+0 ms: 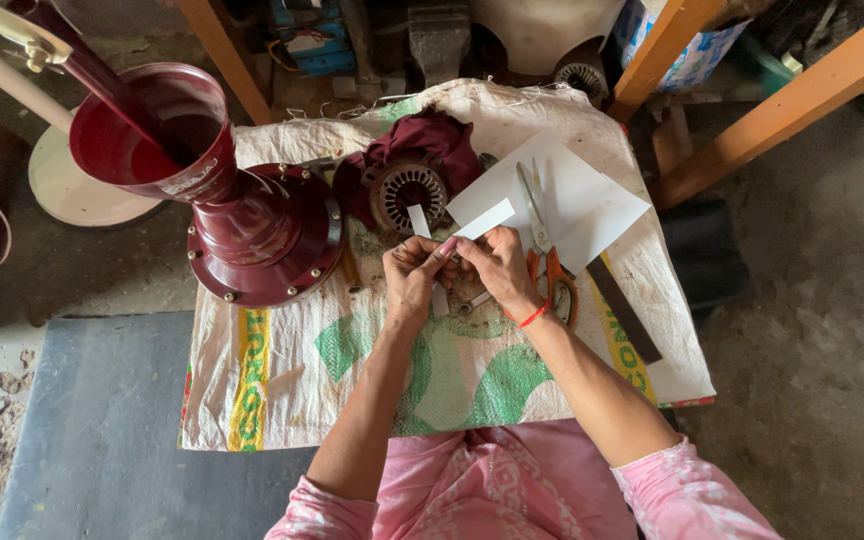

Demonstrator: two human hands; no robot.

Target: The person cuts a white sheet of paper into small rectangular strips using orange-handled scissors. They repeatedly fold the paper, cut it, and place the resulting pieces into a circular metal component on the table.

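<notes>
Seen from above, a person in pink patterned sleeves works at a low table draped with a woven sack [282,380]. Both forearms reach forward from the near edge and converge at the table's middle, elbows apart, wrists bent inward. The left hand [414,278] and right hand [497,268] meet fingertip to fingertip, each pinching a narrow white paper strip [479,222] that angles up and to the right from between them; the fingers are curled tight around it, not spread. A second short strip [419,221] stands just left of it, above the left hand. A red thread band circles the right wrist.

Just beyond the hands lies a motor stator [409,192] with a maroon cloth [422,140] bunched around it. To the right, a white paper sheet [562,200] carries orange-handled scissors [547,255], and a dark flat bar [624,310] lies nearer the right edge. On the far left stands a maroon funnel-shaped machine housing [222,190].
</notes>
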